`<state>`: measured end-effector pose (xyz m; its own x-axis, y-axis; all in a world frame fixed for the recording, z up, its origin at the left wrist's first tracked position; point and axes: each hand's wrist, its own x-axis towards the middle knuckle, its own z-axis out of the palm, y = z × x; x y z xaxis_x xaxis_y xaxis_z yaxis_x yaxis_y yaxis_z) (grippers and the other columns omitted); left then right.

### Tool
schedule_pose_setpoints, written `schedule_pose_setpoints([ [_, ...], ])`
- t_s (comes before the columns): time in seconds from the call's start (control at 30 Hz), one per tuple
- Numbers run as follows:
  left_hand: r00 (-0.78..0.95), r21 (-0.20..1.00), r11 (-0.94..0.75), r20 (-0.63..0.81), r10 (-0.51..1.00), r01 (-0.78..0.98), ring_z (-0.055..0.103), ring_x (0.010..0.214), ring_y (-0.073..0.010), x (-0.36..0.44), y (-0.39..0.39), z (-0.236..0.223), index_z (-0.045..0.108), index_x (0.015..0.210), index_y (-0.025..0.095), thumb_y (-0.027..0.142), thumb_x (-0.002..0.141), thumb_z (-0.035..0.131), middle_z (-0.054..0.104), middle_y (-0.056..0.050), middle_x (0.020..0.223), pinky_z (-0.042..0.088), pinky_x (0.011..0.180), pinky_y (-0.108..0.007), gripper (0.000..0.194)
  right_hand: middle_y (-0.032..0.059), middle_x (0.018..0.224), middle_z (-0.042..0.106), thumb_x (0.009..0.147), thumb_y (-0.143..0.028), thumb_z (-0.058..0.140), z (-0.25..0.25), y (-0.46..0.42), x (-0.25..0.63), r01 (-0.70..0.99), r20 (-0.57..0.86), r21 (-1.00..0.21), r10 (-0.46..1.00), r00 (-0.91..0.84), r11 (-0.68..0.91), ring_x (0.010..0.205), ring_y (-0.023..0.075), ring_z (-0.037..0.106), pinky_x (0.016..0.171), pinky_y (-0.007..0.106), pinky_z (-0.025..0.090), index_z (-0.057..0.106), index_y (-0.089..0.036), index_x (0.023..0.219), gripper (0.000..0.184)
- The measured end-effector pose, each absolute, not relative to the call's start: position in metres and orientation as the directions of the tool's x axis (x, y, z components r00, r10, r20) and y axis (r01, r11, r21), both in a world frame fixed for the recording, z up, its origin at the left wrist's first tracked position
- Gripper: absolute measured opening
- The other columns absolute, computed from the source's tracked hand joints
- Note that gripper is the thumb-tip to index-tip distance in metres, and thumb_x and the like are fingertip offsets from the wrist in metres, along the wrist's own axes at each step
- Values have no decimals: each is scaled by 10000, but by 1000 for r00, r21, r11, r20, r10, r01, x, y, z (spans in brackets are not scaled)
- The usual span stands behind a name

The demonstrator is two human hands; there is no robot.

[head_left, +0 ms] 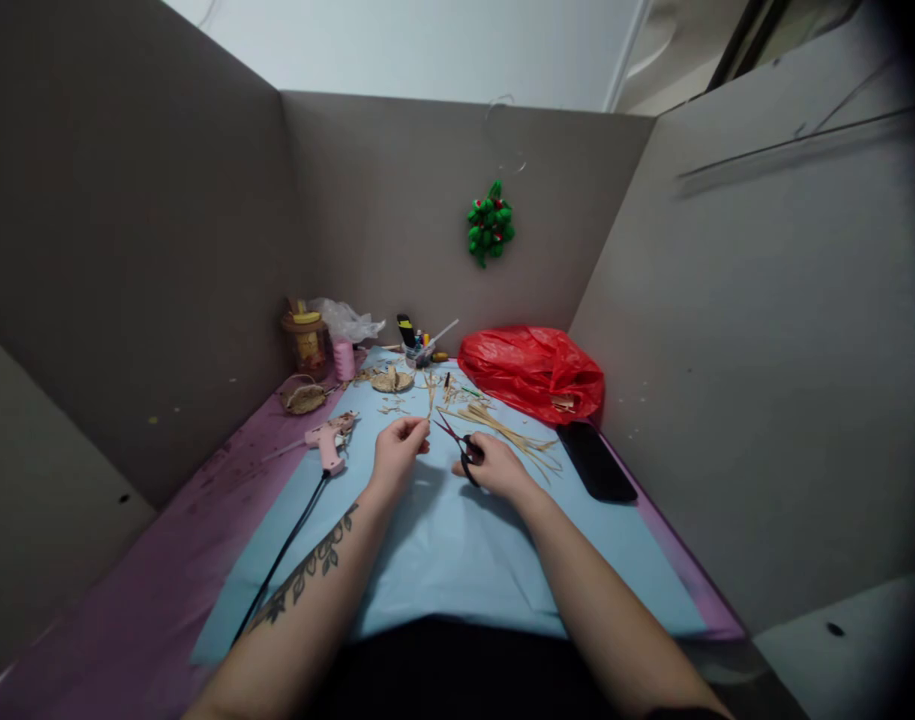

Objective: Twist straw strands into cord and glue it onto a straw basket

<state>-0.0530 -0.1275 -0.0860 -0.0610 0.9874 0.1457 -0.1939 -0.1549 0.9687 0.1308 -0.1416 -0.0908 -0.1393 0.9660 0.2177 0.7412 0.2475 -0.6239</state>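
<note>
Between the fingertips of my left hand [401,450] a few thin straw strands [431,392] stand upright. My right hand [496,466] is closed round the black handles of a pair of scissors [468,462]. The scissor blades are parted and point up and left, close to my left fingertips and the straw. Beyond my right hand a loose bundle of long straw strands [506,430] lies on the blue sheet [442,560]. Farther back sits a round woven straw piece [392,380] with an upright part on it.
On the left lie a pink glue gun [326,445] with a black cord, a woven basket piece [304,398], a pink thread spool [344,360] and a jar [305,340]. At the back stands a cup of tools [419,350]. A red plastic bag [532,370] and a black phone-like slab [596,462] are on the right. Grey panels enclose the table.
</note>
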Motion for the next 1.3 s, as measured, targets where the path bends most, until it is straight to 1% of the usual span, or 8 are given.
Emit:
schedule_pose_setpoints([
  [0.1,-111,972,-189,174,978,-137,528,529,-99,-54,-129,-85,625,806,136,411,684,656,579,7,633,431,540,-224,302,-37,657,490,590,-347,698,-85,-146,128,693,292,-644,941,-169,324,593,102,413,556,217,314,489,-187,659,272],
  [0.17,-174,973,-223,210,962,-58,532,544,-109,-55,-130,-83,621,795,145,397,708,631,577,5,628,431,554,-229,267,-38,649,487,603,-319,682,-83,-149,125,583,289,-739,940,-180,338,590,97,416,561,213,329,490,-184,659,241],
  [0.27,-248,949,-298,313,917,99,537,590,-123,-56,-133,-80,621,780,162,366,751,584,588,-1,643,426,602,-237,209,-27,601,505,663,-406,628,-85,-153,119,362,100,-911,957,-272,198,515,85,423,491,201,338,500,-174,670,265],
  [0.4,-244,885,-392,450,859,251,556,701,-149,-56,-137,-77,626,780,181,318,780,554,621,-23,731,418,682,-246,155,11,553,553,707,-694,471,-93,-155,116,100,-154,-988,824,-546,-119,340,42,328,323,173,206,505,-151,693,545],
  [0.5,-227,869,-419,477,849,263,556,739,-165,-54,-139,-77,627,787,192,299,785,554,621,-31,762,409,698,-254,129,29,556,591,656,-797,451,-99,-153,119,-72,-188,-940,682,-707,-333,293,24,308,281,156,151,499,-146,724,656],
  [0.7,-201,856,-419,488,849,304,549,742,-171,-54,-136,-78,618,779,199,277,800,537,608,-32,759,396,708,-265,115,44,576,618,712,-778,396,-106,-147,124,-219,-175,-828,609,-773,-516,305,52,403,242,130,149,483,-154,710,630],
  [1.07,-50,766,-493,560,827,413,512,741,-170,-50,-141,-81,622,792,212,280,831,504,584,-40,781,373,716,-265,142,30,521,585,784,-753,291,-110,-140,129,-268,-157,-744,550,-820,-612,253,29,319,232,132,220,545,-110,762,692],
  [1.3,-37,806,-471,517,855,358,500,724,-177,-49,-144,-78,641,783,225,285,798,542,566,-36,755,375,735,-266,117,32,518,584,802,-736,285,-112,-138,130,-294,-144,-717,546,-825,-633,244,22,295,224,127,203,548,-106,767,684],
])
